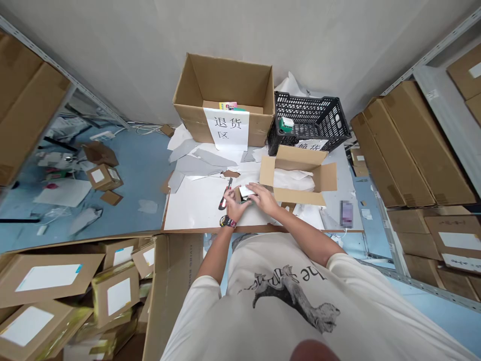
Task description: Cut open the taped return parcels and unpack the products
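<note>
At white table (191, 208) against grey wall (319, 40), over blue floor (141, 170): grasping small box (245, 191) with left hand (235, 206) and right hand (265, 199). Can read 退货区 on sheet (229, 135) on carton (235, 80).

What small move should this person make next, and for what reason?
Perhaps slide the red-and-black cutter a little farther from the left hand: it appears very close to that hand, while the left hand and the right hand are both on the small white-topped item.

Fairly bright, even light | soft shadows | wide-angle stretch at edges | phone (346, 214) pixelated
</note>
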A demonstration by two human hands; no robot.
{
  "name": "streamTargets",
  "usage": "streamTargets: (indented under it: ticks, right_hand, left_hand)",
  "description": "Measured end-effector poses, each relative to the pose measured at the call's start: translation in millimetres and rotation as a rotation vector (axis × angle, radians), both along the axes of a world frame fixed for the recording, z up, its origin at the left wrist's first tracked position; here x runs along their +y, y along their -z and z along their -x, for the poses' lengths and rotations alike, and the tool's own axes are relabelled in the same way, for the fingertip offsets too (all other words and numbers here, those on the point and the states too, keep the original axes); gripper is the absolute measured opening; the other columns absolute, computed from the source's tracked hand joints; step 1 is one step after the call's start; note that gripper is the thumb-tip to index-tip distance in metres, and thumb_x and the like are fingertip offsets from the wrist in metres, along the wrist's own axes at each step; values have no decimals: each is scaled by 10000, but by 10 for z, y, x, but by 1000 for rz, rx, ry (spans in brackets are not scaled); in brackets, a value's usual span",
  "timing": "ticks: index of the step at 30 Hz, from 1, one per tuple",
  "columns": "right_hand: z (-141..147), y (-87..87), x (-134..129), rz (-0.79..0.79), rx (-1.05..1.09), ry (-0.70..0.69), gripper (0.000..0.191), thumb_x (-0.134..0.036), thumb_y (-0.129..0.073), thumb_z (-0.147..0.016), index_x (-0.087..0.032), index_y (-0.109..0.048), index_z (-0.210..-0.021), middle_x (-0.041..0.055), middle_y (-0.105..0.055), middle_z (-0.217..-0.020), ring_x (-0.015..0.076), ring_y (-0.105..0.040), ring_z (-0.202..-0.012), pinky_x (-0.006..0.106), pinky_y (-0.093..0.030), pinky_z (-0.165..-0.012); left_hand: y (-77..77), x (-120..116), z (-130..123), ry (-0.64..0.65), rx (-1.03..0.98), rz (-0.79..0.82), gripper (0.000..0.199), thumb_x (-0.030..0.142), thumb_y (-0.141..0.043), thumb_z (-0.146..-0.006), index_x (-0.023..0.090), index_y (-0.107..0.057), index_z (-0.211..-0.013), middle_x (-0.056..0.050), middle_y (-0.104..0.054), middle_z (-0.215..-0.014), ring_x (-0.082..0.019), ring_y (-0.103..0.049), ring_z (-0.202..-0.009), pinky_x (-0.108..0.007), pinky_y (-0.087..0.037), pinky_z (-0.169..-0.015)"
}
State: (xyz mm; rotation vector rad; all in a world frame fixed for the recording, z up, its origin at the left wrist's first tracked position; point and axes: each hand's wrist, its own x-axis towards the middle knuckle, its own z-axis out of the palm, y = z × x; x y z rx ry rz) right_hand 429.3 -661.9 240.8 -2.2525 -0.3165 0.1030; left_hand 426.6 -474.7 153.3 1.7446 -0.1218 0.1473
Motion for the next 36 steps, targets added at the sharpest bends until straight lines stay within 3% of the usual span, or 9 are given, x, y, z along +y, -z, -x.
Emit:
streamTargets:
  ticks: [3, 7, 10, 15, 19, 23, 27, 32, 36]
  right_hand:
    - [-66, -35, 44, -57, 8, 125, 436, -325, -497, -1191, -257, -746, -1542, 113, -773, -1526, 255, -709, -1439, 437, -529, -1261]
    - [-165, -89, 78, -61, 52, 229, 415, -355, -489, -1188, -278, -806, -1443, 76, -821, -1443, 250, -763, -1339, 408, -574, -1189]
    - [-201, -114, 73, -62, 52, 242, 417, -352, -483, -1189, -270, -834, -1399, 80, -838, -1405, 252, -780, -1312, 418, -588, -1179]
    - [-87, -86, 39, 49, 30, 71, 340, -291, -612, -1137, -306, -864, -1365, 80, -759, -1559, 275, -728, -1437, 470, -579, -1236]
    - [62, -30, 32, 224, 33, -6, 390, -256, -634, -1134, -346, -807, -1472, 80, -594, -1750, 290, -753, -1394, 477, -629, -1176]
    - [93, -53, 65, 445, 10, -104, 491, -183, -613, -1122, -319, -704, -1586, 117, -530, -1797, 307, -757, -1327, 462, -657, -1099]
    - [67, -181, 152, 620, -88, -248, 435, -139, -569, -1126, -258, -678, -1530, 165, -640, -1673, 279, -738, -1225, 409, -660, -1020]
    - [27, -288, 231, 712, -188, -421, 254, -101, -481, -1155, -186, -699, -1255, 149, -774, -1247, 252, -723, -1085, 353, -633, -881]
    - [67, -243, 180, 706, -235, -443, 216, -89, -500, -1158, -189, -692, -1167, 123, -759, -1203, 221, -710, -1014, 322, -603, -840]
  left_hand:
    - [-17, -7, 22, 33, 39, 45, 828, 537, -988, -840, 268, -423, -1382, -249, -653, -1575, -351, -679, -1488, -609, -576, -1235]
    - [-80, 2, -7, 82, 42, -31, 493, 500, -890, -928, 259, -613, -1258, -191, -662, -1587, -361, -642, -1530, -620, -578, -1243]
    - [-87, 4, -20, 85, 18, -39, 474, 484, -887, -932, 254, -636, -1263, -195, -657, -1591, -368, -632, -1538, -621, -578, -1242]
    - [-31, 24, -13, 21, 93, 56, 811, 439, -980, -838, 260, -479, -1450, -216, -680, -1531, -359, -690, -1474, -624, -605, -1207]
    - [-39, 77, -40, 70, 101, 60, 858, 424, -986, -819, 258, -497, -1505, -219, -660, -1565, -368, -673, -1499, -601, -616, -1199]
    - [-99, 138, -108, 121, 118, -5, 863, 386, -982, -796, 248, -572, -1542, -211, -652, -1602, -382, -679, -1486, -598, -630, -1190]
    - [-149, 228, -182, 154, 110, -63, 775, 374, -925, -800, 241, -628, -1503, -178, -697, -1543, -362, -732, -1394, -581, -666, -1136]
    - [-209, 326, -286, 227, 97, -159, 641, 354, -839, -783, 268, -662, -1393, -102, -778, -1344, -320, -795, -1244, -535, -704, -1059]
    - [-284, 327, -306, 251, 88, -170, 633, 365, -879, -734, 278, -672, -1326, -88, -786, -1268, -325, -811, -1166, -565, -706, -1048]
